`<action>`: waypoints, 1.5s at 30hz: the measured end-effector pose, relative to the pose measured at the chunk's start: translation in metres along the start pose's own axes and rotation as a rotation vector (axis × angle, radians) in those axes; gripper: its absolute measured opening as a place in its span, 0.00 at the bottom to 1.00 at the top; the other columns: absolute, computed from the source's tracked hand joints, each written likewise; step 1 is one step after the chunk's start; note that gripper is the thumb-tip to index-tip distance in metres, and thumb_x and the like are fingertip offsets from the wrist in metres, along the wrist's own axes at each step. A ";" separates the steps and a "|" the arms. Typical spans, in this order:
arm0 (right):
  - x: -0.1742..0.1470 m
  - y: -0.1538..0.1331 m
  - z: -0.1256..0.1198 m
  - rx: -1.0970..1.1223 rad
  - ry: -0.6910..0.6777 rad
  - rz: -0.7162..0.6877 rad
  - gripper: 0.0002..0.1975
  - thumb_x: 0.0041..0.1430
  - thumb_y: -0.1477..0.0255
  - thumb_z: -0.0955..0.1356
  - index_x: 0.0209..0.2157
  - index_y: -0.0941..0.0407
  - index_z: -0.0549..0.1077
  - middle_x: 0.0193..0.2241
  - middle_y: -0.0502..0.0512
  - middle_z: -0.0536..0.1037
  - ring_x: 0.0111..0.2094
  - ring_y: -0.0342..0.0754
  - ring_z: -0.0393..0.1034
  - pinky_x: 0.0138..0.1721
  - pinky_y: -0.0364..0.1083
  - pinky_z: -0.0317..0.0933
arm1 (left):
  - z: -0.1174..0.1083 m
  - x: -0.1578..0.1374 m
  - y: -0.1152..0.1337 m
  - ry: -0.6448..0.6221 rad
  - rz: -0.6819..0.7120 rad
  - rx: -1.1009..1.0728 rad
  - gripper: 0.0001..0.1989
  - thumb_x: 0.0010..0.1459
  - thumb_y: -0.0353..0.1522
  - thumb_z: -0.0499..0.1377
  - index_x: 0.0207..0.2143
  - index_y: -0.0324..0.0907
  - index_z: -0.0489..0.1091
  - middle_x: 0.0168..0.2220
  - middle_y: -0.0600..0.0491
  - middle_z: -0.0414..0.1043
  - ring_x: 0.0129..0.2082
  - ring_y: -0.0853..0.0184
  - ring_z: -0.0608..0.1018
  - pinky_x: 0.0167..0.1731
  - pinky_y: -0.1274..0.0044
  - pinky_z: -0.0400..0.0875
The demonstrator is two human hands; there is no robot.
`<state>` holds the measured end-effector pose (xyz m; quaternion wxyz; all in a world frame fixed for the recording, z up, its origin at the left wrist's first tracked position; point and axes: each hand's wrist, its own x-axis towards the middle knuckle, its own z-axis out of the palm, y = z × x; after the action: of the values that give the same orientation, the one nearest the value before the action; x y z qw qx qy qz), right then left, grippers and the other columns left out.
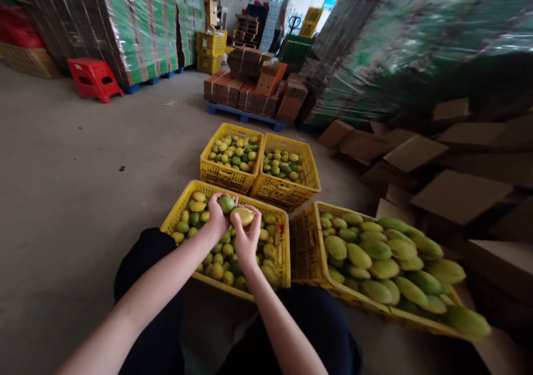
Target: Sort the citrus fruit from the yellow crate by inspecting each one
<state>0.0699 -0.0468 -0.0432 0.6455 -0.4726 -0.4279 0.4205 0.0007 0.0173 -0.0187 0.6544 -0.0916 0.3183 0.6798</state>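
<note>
My left hand (216, 217) is closed round a green lemon (227, 204). Close beside it, my right hand (248, 239) grips a yellow lemon (242, 216) with thumb and fingers. Both hands are over a yellow plastic crate (285, 253), where many yellow and green lemons (216, 271) lie loose. Just beyond stand two more yellow crates, a left one (227, 178) and a right one (277, 195), each holding similar fruit; the right one shows part of its inner wall. Another crate (306, 253) on the right is heaped with larger-looking, elongated green-yellow fruits (385, 268).
Flattened cardboard boxes (460, 194) are piled at the right. A blue pallet (245, 115) carries bundled cartons ahead. A red stool (95, 79) stands at the left, near film-wrapped stacks (145, 28). At the back is a person (285, 16) near a pallet jack (293, 24).
</note>
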 end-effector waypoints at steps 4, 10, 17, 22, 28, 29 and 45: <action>0.021 -0.022 -0.016 0.255 0.125 0.338 0.19 0.50 0.54 0.71 0.36 0.53 0.70 0.31 0.48 0.77 0.25 0.43 0.69 0.23 0.42 0.59 | 0.015 -0.012 0.021 -0.073 0.127 0.053 0.18 0.58 0.30 0.50 0.15 0.41 0.63 0.18 0.57 0.65 0.21 0.72 0.70 0.35 0.77 0.73; 0.027 -0.041 -0.023 0.151 0.211 0.178 0.27 0.56 0.48 0.61 0.20 0.55 0.73 0.18 0.51 0.74 0.22 0.46 0.67 0.25 0.45 0.61 | 0.009 -0.037 0.010 -0.411 0.207 0.394 0.22 0.57 0.32 0.50 0.11 0.41 0.66 0.16 0.52 0.67 0.22 0.67 0.74 0.31 0.76 0.69; 0.017 -0.026 -0.012 0.017 0.277 0.008 0.25 0.59 0.53 0.60 0.23 0.55 0.77 0.23 0.52 0.77 0.28 0.49 0.69 0.35 0.47 0.63 | -0.010 -0.032 -0.014 -0.546 0.320 0.580 0.15 0.55 0.33 0.53 0.19 0.41 0.73 0.25 0.49 0.75 0.33 0.62 0.77 0.38 0.76 0.68; 0.018 -0.021 -0.017 0.017 0.260 -0.065 0.20 0.60 0.57 0.60 0.26 0.53 0.75 0.27 0.50 0.75 0.32 0.48 0.68 0.40 0.46 0.62 | -0.004 -0.038 -0.011 -0.658 0.312 0.569 0.11 0.52 0.32 0.55 0.25 0.39 0.76 0.33 0.49 0.78 0.39 0.63 0.77 0.40 0.79 0.68; 0.016 -0.020 -0.009 0.114 0.179 -0.017 0.13 0.57 0.61 0.63 0.28 0.53 0.73 0.28 0.48 0.73 0.33 0.46 0.67 0.39 0.44 0.62 | 0.009 -0.031 0.001 -0.208 -0.105 0.212 0.09 0.51 0.28 0.52 0.23 0.38 0.72 0.25 0.51 0.73 0.32 0.65 0.78 0.40 0.74 0.73; 0.017 -0.020 -0.007 0.169 0.150 0.035 0.11 0.55 0.62 0.64 0.29 0.53 0.73 0.28 0.48 0.73 0.33 0.46 0.67 0.38 0.44 0.63 | 0.010 -0.030 0.005 -0.154 -0.154 0.154 0.09 0.51 0.28 0.52 0.23 0.39 0.71 0.23 0.51 0.72 0.31 0.65 0.78 0.40 0.73 0.74; 0.049 -0.039 -0.039 0.536 -0.090 0.800 0.13 0.50 0.60 0.70 0.28 0.56 0.71 0.20 0.52 0.73 0.17 0.39 0.61 0.11 0.36 0.57 | 0.018 -0.026 0.016 -0.031 -0.438 0.063 0.19 0.66 0.38 0.49 0.43 0.31 0.70 0.28 0.44 0.73 0.23 0.69 0.76 0.19 0.83 0.73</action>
<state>0.1256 -0.0181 -0.0046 0.5129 -0.3985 -0.1168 0.7513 -0.0060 0.0065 0.0142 0.7938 -0.1275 0.3016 0.5125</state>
